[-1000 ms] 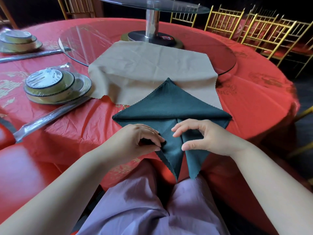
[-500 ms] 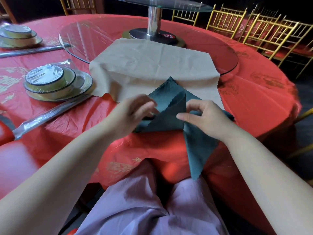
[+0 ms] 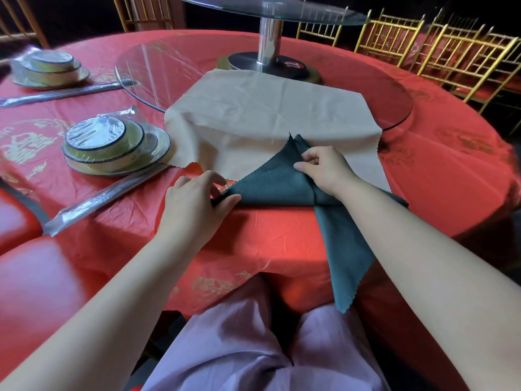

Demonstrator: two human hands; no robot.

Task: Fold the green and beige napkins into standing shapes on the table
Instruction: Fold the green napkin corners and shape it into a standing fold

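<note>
The green napkin (image 3: 276,183) lies at the near edge of the red table (image 3: 282,238), folded into a triangle whose tip points away from me. One long tail of it hangs down over the table edge on the right. My left hand (image 3: 194,203) presses the napkin's left corner flat against the table. My right hand (image 3: 324,167) pinches the folded flap near the tip. Behind it the beige napkin (image 3: 267,114) lies spread flat, partly on the glass turntable.
A glass turntable (image 3: 394,100) with a chrome post stands in the table's middle. Wrapped stacked dishes (image 3: 112,148) and wrapped chopsticks (image 3: 101,197) lie at the left, another dish set (image 3: 50,69) farther back. Gold chairs (image 3: 451,57) line the far right. A red seat (image 3: 36,277) is at my left.
The left tail of the green napkin has been folded up from the table edge onto the triangle. My left hand slid out to the left corner; my right hand moved up toward the tip.
</note>
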